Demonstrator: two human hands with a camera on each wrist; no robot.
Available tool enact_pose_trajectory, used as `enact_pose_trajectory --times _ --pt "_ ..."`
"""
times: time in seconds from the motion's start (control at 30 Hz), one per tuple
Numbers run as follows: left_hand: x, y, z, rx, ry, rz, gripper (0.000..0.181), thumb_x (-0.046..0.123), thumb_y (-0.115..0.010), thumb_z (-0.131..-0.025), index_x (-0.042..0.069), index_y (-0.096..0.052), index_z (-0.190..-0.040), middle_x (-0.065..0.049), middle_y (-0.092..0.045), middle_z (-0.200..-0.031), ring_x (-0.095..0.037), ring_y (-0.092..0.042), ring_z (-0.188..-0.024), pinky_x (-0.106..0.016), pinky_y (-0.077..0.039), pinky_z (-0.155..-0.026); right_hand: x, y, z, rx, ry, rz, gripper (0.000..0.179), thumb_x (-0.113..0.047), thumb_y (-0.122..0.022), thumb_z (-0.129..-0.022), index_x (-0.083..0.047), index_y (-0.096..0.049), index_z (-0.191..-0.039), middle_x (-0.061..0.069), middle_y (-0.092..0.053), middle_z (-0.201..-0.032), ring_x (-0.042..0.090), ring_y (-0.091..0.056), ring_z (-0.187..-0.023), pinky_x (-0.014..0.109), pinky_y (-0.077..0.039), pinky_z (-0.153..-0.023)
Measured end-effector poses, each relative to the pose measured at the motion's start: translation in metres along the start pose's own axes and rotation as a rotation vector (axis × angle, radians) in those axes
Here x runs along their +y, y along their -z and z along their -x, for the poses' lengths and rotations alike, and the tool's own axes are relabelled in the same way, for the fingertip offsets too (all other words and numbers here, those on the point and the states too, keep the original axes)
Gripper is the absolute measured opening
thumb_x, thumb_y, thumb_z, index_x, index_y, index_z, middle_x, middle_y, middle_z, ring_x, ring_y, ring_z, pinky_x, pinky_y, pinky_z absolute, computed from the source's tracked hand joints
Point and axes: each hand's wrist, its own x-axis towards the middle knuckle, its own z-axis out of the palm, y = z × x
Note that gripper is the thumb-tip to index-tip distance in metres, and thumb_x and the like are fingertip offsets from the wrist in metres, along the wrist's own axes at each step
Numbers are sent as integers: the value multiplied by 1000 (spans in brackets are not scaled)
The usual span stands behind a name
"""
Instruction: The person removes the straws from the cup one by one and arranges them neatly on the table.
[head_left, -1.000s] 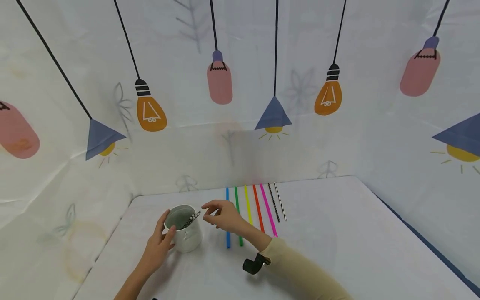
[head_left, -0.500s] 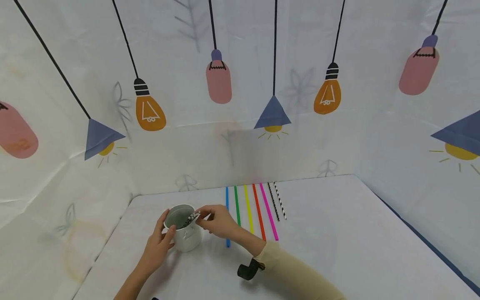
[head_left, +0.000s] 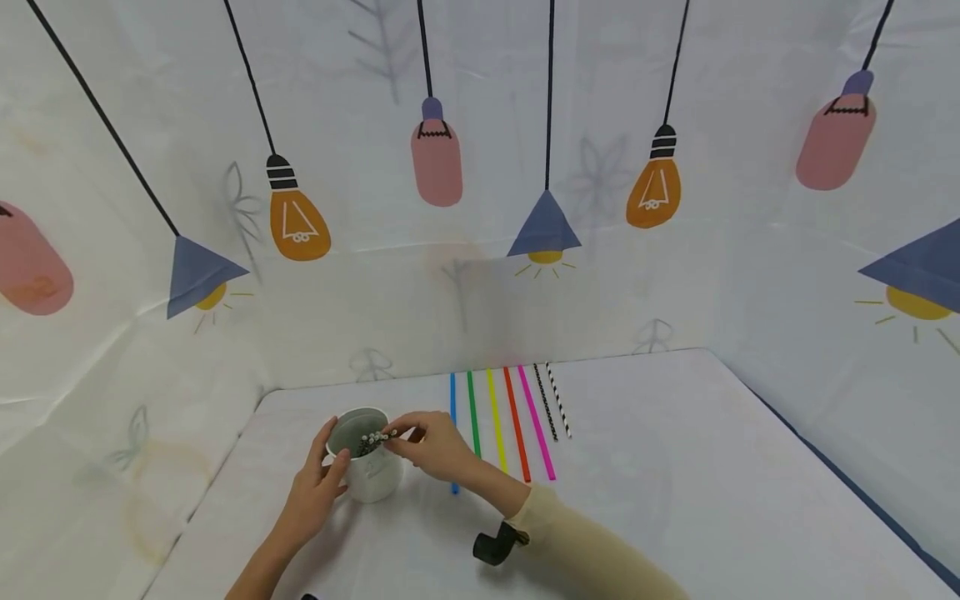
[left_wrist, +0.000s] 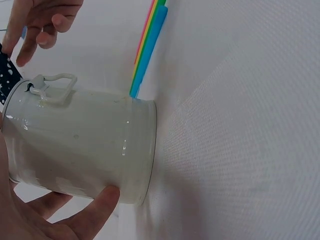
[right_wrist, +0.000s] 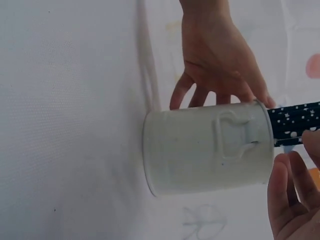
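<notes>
A white pail point(head_left: 381, 483) with a small wire handle on its side stands on the white table, left of centre in the head view. My left hand point(head_left: 309, 493) holds it from the left, thumb near the rim and fingers around the wall. Several dark straws point(right_wrist: 295, 124) with white dots and stars stick out of the pail's mouth in the right wrist view. At the rim, my right hand point(head_left: 433, 450) pinches the ends of these straws between thumb and fingers. Their lower ends are hidden inside the pail.
Right of the pail lies a spaced row of straws: blue point(head_left: 453, 393), green point(head_left: 473, 417), yellow point(head_left: 497, 421), red point(head_left: 516, 425), pink point(head_left: 537, 425), black patterned point(head_left: 545, 404) and black-and-white striped point(head_left: 558, 400). Behind the table hangs a white sheet point(head_left: 480, 308) printed with lamps.
My right hand has moved left to the rim and taken hold of the dotted straws' ends, which have shifted slightly. My left hand and the pail stay in place.
</notes>
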Motion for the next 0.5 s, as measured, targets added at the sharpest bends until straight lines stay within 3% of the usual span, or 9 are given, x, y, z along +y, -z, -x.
enact_pose_trajectory --times 0.27,0.5 --pt "-1 0 0 5 -4 -8 57 28 -42 -106 27 -14 -156 -35 -25 -148 -51 -52 -116 -42 -58 -73 -21 14 14 18 45 -44 14 -18 -69 -92 -14 -74 -105 -6 -69 -100 12 -65 -74 27 -56 -54" --pt "-1 1 -1 0 -9 -13 58 28 -42 -106 27 -13 -156 -35 -24 -148 -52 -51 -116 -43 -58 -73 -45 34 26 14 90 -45 14 -17 -69 -92 -13 -73 -105 -9 -68 -101 8 -65 -83 29 -57 -61"
